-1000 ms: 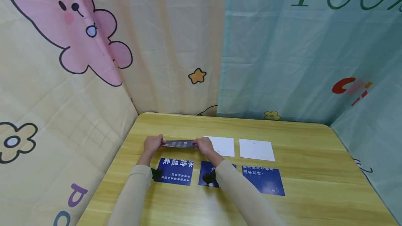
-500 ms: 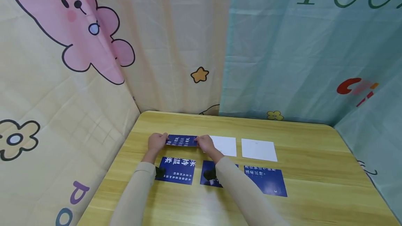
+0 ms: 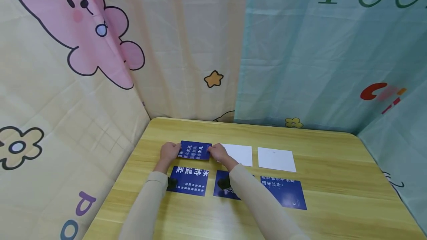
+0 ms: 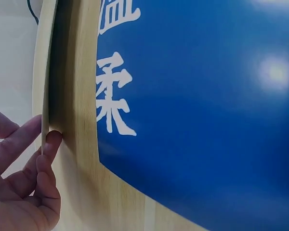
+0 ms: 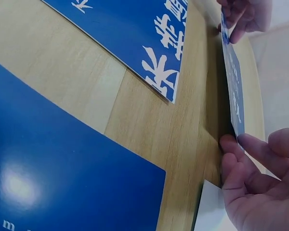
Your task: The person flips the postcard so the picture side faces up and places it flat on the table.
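A blue card (image 3: 195,150) with white printed characters is pinched at its two short ends over the back left of the table. My left hand (image 3: 169,152) holds the left end, my right hand (image 3: 220,152) the right. In the left wrist view the card shows as a thin edge between the thumb and fingers of the left hand (image 4: 29,178). Seen from the right wrist, its tilted face (image 5: 233,82) stretches between both hands, with a shadow on the wood below. In front lies another blue card (image 3: 188,182), lettered in white.
Two white cards (image 3: 238,155) (image 3: 277,159) lie to the right, the nearer one partly behind my right hand. A middle blue card (image 3: 218,192) is partly covered by my right forearm, and another blue card (image 3: 290,192) lies right of it. Curtains (image 3: 180,84) enclose the wooden table (image 3: 333,180).
The held card has tipped from nearly edge-on to showing its blue lettered face, with its near edge lower toward the table. Both hands keep hold of it; the head view has shifted slightly.
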The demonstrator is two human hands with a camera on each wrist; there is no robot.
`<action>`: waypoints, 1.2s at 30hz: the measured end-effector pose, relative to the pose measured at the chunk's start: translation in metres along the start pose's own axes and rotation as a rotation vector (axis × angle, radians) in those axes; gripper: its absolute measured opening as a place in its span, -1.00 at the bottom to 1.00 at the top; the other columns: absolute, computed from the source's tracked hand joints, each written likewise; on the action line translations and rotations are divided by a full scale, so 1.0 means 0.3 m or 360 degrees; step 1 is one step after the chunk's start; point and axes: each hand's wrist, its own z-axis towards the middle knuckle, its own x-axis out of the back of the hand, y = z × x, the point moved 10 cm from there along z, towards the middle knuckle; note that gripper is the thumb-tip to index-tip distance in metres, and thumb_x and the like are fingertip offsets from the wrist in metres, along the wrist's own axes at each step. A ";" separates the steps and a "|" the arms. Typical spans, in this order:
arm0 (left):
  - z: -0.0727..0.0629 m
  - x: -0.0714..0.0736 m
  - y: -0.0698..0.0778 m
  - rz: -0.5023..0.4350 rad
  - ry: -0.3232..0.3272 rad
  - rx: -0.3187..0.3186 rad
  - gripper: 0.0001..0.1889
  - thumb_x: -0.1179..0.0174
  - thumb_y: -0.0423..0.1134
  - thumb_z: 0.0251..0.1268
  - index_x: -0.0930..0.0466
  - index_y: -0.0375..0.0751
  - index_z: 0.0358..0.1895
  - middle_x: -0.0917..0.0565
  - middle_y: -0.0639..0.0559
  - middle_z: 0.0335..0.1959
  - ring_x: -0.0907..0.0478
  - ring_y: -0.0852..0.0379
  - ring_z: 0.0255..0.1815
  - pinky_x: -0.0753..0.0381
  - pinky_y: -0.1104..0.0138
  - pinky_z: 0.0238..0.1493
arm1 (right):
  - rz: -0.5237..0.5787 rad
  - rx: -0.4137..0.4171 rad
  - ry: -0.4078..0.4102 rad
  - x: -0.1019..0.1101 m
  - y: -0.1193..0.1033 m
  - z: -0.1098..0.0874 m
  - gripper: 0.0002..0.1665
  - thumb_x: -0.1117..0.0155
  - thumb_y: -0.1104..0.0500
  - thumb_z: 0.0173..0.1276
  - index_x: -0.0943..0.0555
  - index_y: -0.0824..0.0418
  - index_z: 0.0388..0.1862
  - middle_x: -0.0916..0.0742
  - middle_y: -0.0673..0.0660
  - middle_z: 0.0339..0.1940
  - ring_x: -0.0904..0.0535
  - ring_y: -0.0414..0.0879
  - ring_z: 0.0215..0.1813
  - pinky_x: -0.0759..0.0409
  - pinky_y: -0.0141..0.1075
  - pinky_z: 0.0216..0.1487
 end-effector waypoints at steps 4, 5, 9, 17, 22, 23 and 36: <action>-0.004 -0.005 0.008 0.0007 -0.0021 0.0009 -0.58 0.04 -0.08 0.30 -0.58 -0.30 -0.59 -0.47 -0.01 -0.69 -0.26 0.14 -0.72 -0.20 0.37 -0.64 | -0.0020 -0.0001 0.0006 0.005 -0.003 0.003 -0.51 0.04 0.18 0.40 -0.32 0.19 -0.79 -0.35 0.01 -0.78 -0.25 -0.14 -0.66 -0.22 -0.36 -0.56; -0.005 -0.005 0.009 0.0007 -0.0020 0.0010 -0.58 0.04 -0.08 0.30 -0.59 -0.30 -0.57 -0.48 -0.01 -0.68 -0.27 0.14 -0.71 -0.20 0.36 -0.64 | -0.0011 -0.0003 0.0005 0.007 -0.004 0.003 -0.50 0.04 0.18 0.40 -0.31 0.19 -0.80 -0.35 0.02 -0.78 -0.25 -0.14 -0.66 -0.22 -0.36 -0.56; -0.005 -0.009 0.014 0.0019 -0.0015 0.0000 -0.58 0.02 -0.08 0.32 -0.56 -0.28 -0.61 -0.47 -0.01 -0.68 -0.26 0.14 -0.70 -0.20 0.36 -0.63 | -0.0001 -0.0040 -0.0015 0.004 0.003 0.011 -0.50 0.04 0.19 0.40 -0.28 0.17 -0.80 -0.34 0.02 -0.78 -0.25 -0.13 -0.67 -0.21 -0.35 -0.58; -0.009 -0.009 0.025 0.0042 -0.0002 -0.0017 -0.54 0.01 -0.09 0.32 -0.30 -0.16 -0.78 -0.31 0.05 -0.80 -0.19 0.16 -0.76 -0.16 0.37 -0.68 | -0.0099 -0.0049 -0.0003 -0.005 -0.001 0.013 -0.47 0.07 0.19 0.40 -0.23 0.14 -0.83 -0.29 0.00 -0.83 -0.18 -0.17 -0.77 -0.14 -0.37 -0.72; -0.009 -0.019 0.018 0.0060 -0.0029 -0.0011 -0.54 0.02 -0.08 0.32 -0.27 -0.15 -0.77 -0.29 0.06 -0.79 -0.21 0.16 -0.76 -0.18 0.37 -0.68 | -0.0122 -0.0046 0.0012 -0.007 -0.001 0.011 -0.48 0.08 0.20 0.39 -0.20 0.13 -0.83 -0.26 0.00 -0.85 -0.15 -0.17 -0.80 -0.11 -0.36 -0.76; -0.008 -0.021 0.015 0.0072 -0.0033 -0.0005 -0.54 0.02 -0.08 0.33 -0.27 -0.15 -0.77 -0.29 0.06 -0.79 -0.21 0.16 -0.76 -0.19 0.37 -0.68 | -0.0123 -0.0046 0.0015 -0.007 0.000 0.011 -0.48 0.08 0.20 0.39 -0.20 0.13 -0.83 -0.26 0.00 -0.85 -0.14 -0.16 -0.80 -0.11 -0.35 -0.76; -0.013 -0.023 -0.001 0.0079 -0.0039 0.0063 -0.57 0.03 -0.06 0.33 -0.36 -0.20 -0.69 -0.34 0.01 -0.73 -0.28 0.11 -0.69 -0.22 0.35 -0.63 | -0.0196 -0.0082 0.0006 -0.009 -0.002 0.014 -0.49 0.08 0.21 0.36 -0.16 0.13 -0.82 -0.21 -0.01 -0.84 -0.11 -0.18 -0.78 -0.12 -0.36 -0.73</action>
